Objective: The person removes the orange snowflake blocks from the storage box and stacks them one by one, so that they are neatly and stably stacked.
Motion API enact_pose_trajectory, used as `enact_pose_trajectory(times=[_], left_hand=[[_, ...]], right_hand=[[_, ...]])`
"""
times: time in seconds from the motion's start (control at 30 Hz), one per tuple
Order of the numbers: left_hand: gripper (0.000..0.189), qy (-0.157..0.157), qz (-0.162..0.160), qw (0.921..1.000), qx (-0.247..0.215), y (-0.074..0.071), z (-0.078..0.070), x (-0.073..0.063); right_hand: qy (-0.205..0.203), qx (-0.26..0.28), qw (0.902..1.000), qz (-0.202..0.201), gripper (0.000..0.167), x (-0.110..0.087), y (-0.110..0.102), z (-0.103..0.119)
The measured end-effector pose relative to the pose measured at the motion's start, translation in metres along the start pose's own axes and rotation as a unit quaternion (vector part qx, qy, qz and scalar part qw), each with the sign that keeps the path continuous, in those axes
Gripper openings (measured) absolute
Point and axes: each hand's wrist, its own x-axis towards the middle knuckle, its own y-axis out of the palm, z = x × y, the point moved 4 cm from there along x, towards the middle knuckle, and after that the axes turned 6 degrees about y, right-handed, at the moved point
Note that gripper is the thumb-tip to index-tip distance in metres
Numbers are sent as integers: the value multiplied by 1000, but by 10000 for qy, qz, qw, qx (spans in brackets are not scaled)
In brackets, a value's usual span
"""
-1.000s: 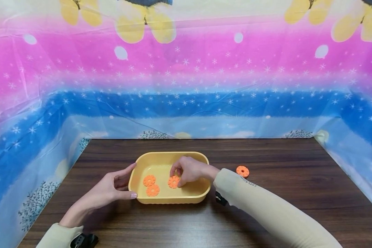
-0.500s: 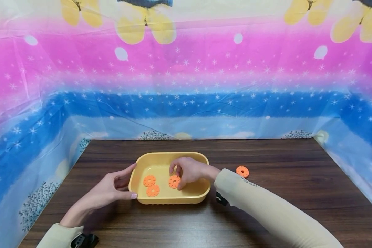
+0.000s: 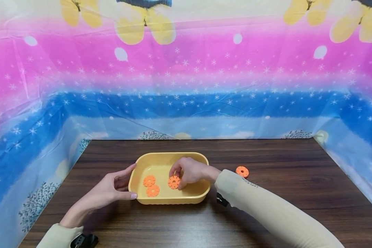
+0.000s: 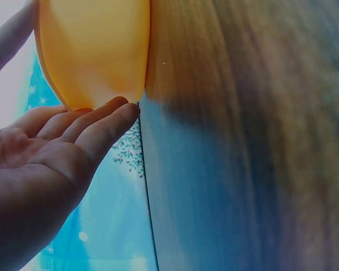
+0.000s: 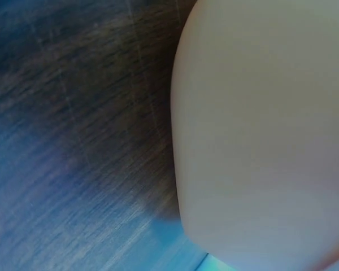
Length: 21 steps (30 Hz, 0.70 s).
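Observation:
A yellow plastic tub (image 3: 173, 201) sits on the table. My left hand (image 3: 106, 189) holds its left end, thumb at the near corner and index finger at the far corner; the left wrist view shows the fingers (image 4: 104, 121) against the tub's wall (image 4: 96, 45). Inside the tub, my right hand (image 3: 190, 170) pinches an orange notched interlocking disc (image 3: 174, 182) between thumb and fingers, its face tilted toward me. Two similar discs, one farther (image 3: 149, 181) and one nearer (image 3: 153, 190), lie at the tub's left, edges meeting. The right wrist view shows only the tub's outer wall (image 5: 260, 124), the hand hidden.
Another orange disc (image 3: 242, 171) lies on the dark wood table (image 3: 266, 151) right of the tub, just beyond the right sleeve (image 3: 260, 199). A patterned cloth (image 3: 186, 103) surrounds the table at the back and sides.
The pinched disc tilts up slightly more in the right fingers than a second ago. My left hand and the tub stay in place.

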Motion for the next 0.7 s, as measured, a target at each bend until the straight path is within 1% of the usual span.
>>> enact_pose_trajectory(times=[0.2,0.37,0.53,0.7], left_hand=[[101,34,1,10000,19,0,-1,1],[101,37,1,10000,20,0,0,0],[100,80,6,10000,-12,0,1,0],[100,111,6,9999,-17,0,1,0]], right_hand=[[-118,147,9998,-97,41,-5,-5,3],[-302,309,9987,-267,39,-12,-10,5],[-439,617,9961,-450,38,-24,-16,7],[-528,959,9912,-739,41,-40,-24,8]])
